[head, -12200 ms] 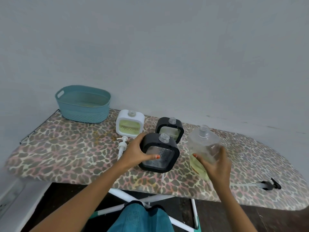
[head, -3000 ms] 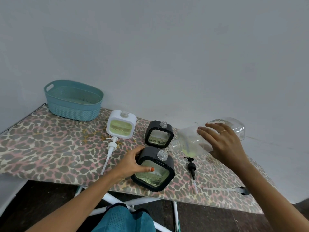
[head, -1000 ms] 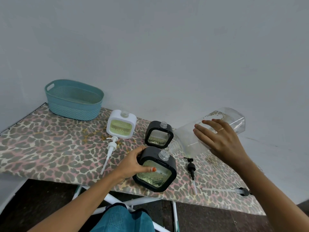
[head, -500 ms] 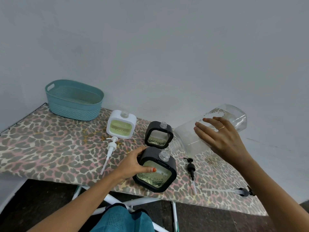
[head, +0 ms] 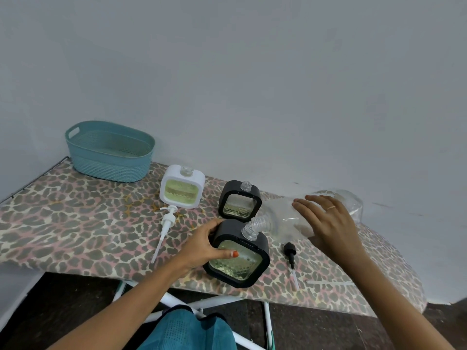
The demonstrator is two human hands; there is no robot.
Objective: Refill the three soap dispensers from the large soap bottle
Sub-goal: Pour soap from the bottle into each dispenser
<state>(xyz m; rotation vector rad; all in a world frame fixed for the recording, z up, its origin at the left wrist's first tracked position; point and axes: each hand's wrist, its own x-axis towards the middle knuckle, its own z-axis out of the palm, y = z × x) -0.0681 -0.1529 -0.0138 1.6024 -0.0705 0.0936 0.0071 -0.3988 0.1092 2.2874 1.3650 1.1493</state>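
We steady near black dispenser [head: 237,258] at board's front edge, left hand [head: 202,248] gripping its side. Right hand [head: 328,223] holds tipped large soap bottle [head: 285,221], mouth at dispenser neck. Risk: mouths misalign, soap runs onto leopard-print cover [head: 75,223].

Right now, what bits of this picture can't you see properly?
All in the head view:
Soap flow from the large bottle into the near black dispenser: too faint through clear plastic; the right hand covers the bottle's middle.
That dispenser's left side: under the left hand.
The white tube's pump end: behind the right forearm.
The basket's floor: partly behind its own near wall.
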